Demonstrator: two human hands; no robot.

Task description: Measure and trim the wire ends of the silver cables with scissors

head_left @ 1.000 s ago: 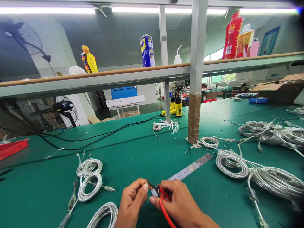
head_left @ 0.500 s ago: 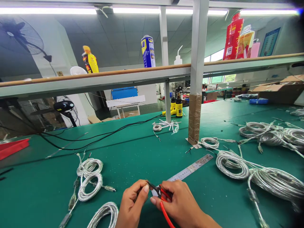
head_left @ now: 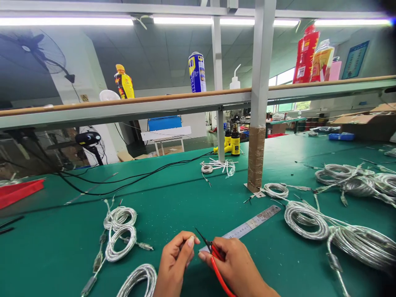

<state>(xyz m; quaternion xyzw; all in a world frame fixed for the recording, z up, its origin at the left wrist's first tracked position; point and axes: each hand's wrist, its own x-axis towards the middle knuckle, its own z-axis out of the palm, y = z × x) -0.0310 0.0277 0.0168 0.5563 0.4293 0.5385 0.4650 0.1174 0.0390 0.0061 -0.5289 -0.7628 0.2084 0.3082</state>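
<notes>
My right hand [head_left: 236, 264] is wrapped around a hand tool with curved red grips and slim dark pointed blades [head_left: 216, 270]. It lies in front of me, just to the right of my left hand [head_left: 176, 262], its long axis slanting away and leftward so that the tip ends just beyond my left fingertips, near them but seemingly not touching. Whether the blades are parted I cannot tell. My left thumb and forefinger are pressed together in a pinch; whatever sits between them is too small and hidden to name. Beyond the tool, a flat steel ruler [head_left: 253, 222] runs away to the right on the green tabletop [head_left: 167, 198], nearer my right hand. Clear-jacketed silvery cable coils [head_left: 120, 243] lie to my left.

As for writing, the ruler carries graduations and tiny figures I cannot read reliably. The blue-and-yellow spray can [head_left: 197, 74] on the shelf bears big yellow lettering, turned partly away. The blue wall poster's [head_left: 355, 60] text is too small to read.
</notes>
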